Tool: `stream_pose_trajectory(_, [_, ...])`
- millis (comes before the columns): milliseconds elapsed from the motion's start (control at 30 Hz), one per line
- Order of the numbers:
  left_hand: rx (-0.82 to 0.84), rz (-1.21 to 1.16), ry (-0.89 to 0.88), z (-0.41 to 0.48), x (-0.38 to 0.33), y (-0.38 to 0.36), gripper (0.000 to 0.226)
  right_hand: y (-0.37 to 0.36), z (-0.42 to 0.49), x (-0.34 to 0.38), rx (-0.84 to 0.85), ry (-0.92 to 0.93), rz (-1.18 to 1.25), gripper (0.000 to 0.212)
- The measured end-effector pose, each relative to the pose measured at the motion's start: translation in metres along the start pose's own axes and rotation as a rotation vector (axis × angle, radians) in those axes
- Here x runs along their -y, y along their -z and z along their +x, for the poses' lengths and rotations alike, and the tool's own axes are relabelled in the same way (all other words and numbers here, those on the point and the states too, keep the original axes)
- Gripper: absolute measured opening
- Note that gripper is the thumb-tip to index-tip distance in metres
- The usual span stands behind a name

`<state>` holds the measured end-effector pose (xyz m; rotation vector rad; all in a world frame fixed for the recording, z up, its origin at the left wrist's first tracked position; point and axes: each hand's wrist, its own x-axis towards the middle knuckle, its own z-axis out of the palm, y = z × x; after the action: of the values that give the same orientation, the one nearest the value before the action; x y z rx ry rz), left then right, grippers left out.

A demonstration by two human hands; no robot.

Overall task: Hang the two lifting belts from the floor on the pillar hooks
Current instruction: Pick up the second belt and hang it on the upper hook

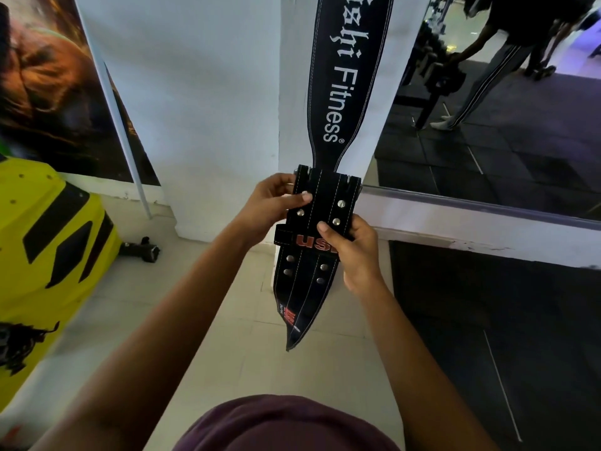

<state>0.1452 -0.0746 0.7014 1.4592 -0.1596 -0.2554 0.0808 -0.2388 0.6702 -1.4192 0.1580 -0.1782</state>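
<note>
Head view, item held: black studded belt point(309, 255), hanging in front of the pillar point(227, 125), well clear of the floor point(247, 336).
Long axis: near vertical as I read it; buckle end up, pointed tongue down.
Left hand point(270, 206): clasped on the belt's upper left edge, thumb across the front by the buckle fold.
Right hand point(354, 252): clasped on the right edge lower down, thumb over the red lettering.
Nearer hand to the top: the left, which I judge would lead the lift.
Second item: hung belt point(344, 76) with white lettering, flat against the pillar's right face, its narrow end just above the held buckle.
Hooks: out of frame above; I cannot tell their position.
Bearing of the move: straight up along the pillar.
</note>
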Motion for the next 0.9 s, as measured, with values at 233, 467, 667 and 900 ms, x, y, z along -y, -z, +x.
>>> stream_pose_trajectory(233, [0.248, 0.174, 0.196, -0.045, 0.081, -0.001, 0.037, 0.009, 0.000, 0.005, -0.051, 0.021, -0.038, 0.022])
stream_pose_trajectory(467, [0.256, 0.046, 0.207, -0.058, 0.082, -0.001, 0.046, 0.008, -0.009, -0.008, -0.048, -0.056, -0.069, 0.025])
stream_pose_trajectory(667, [-0.066, -0.106, 0.093, -0.044, 0.020, -0.028, 0.035, -0.004, -0.013, -0.001, -0.001, -0.068, -0.130, 0.027])
stream_pose_trajectory(900, [-0.213, -0.307, 0.098, -0.049, 0.030, -0.043, 0.042, -0.006, -0.023, 0.003, -0.061, -0.247, 0.142, 0.044])
